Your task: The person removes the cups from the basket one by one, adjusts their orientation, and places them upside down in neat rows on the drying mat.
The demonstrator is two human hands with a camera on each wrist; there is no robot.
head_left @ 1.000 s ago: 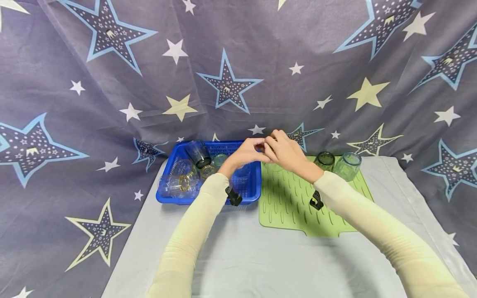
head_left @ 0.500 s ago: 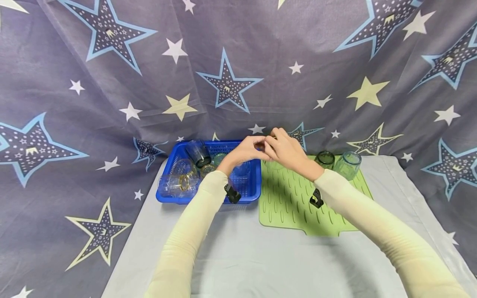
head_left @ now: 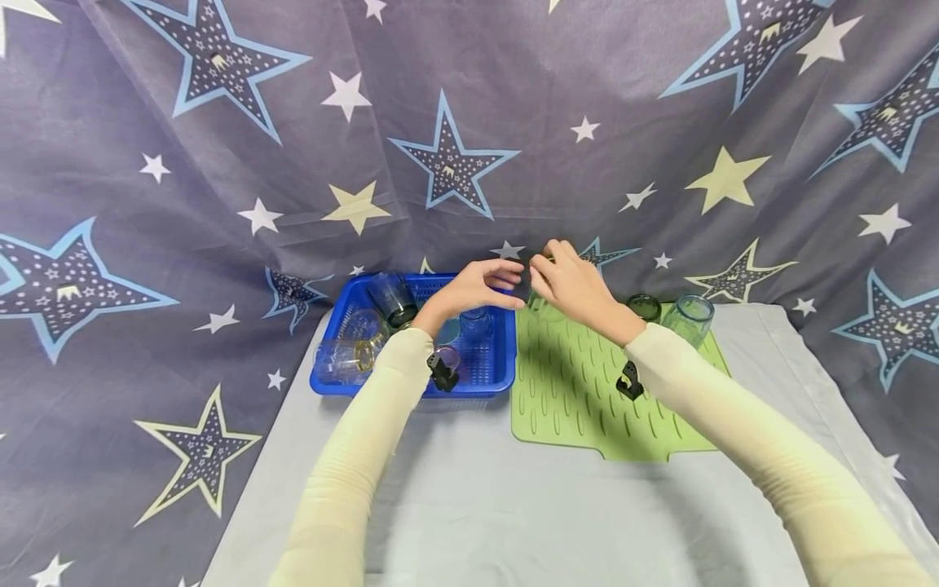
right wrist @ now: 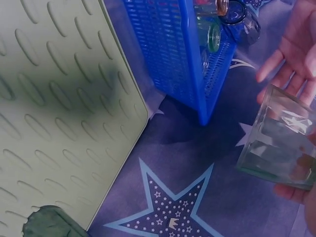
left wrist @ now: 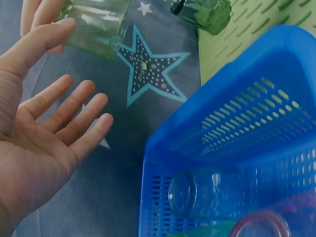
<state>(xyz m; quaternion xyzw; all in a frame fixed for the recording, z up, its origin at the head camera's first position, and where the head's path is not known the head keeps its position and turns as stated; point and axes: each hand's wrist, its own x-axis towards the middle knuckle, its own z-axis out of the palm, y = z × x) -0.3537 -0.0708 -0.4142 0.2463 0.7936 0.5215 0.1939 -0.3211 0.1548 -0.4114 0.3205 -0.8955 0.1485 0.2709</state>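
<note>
Fingers of my right hand (head_left: 575, 287) curl round a drinking glass (right wrist: 281, 143) with a faint green tint, raised over the back left corner of the green mat (head_left: 579, 408). Much of it is hidden by the hand in the head view; its lower wall and one end show in the wrist views. My left hand (head_left: 477, 287) is just to the left, above the blue basket (head_left: 511, 359), fingers spread and slightly bent, palm facing the glass. A small gap separates this hand from the glass (left wrist: 98, 29) in the left wrist view.
Several glasses lie in the basket, among them a dark one (head_left: 394, 300), a clear one with a yellowish rim (head_left: 341, 360) and a purple-rimmed one (left wrist: 259, 227). A dark green glass (head_left: 645, 306) and a blue-green one (head_left: 689, 319) stand at the mat's back right. A star-patterned curtain (head_left: 469, 73) hangs behind.
Both hands were together at the glass; my left hand has come away to the left and opened. My right hand has shifted slightly right and up with the glass.
</note>
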